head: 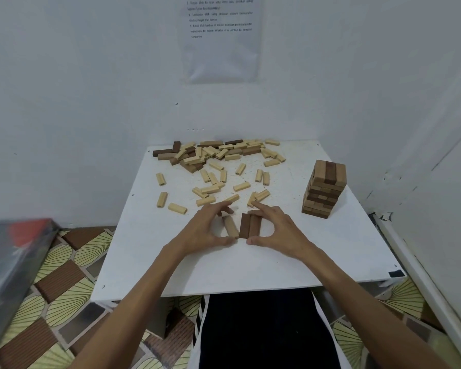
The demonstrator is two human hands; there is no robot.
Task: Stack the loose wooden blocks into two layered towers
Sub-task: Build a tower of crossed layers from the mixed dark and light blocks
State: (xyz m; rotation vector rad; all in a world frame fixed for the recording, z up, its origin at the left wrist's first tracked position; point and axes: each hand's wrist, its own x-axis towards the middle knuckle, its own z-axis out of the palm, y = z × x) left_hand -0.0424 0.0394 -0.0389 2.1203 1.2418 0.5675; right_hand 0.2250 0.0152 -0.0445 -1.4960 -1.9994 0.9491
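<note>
On the white table (pixel 250 267), near its middle front, two dark brown blocks (pixel 249 225) lie side by side, lengthwise away from me. A light tan block (pixel 230 226) lies just to their left at a slight angle. My left hand (pixel 205 230) curls around the tan block, thumb at its near end and fingers at its far end. My right hand (pixel 274 230) brackets the dark pair, thumb at the near end and index finger at the far end. A finished tower (pixel 324 189) of mixed light and dark blocks stands at the right.
Several loose blocks (pixel 213 179) are scattered over the middle of the table, and a denser heap (pixel 210 153) lies along the far edge by the wall. A dark box (pixel 11 262) sits on the patterned floor at the left. Walls close in behind and to the right.
</note>
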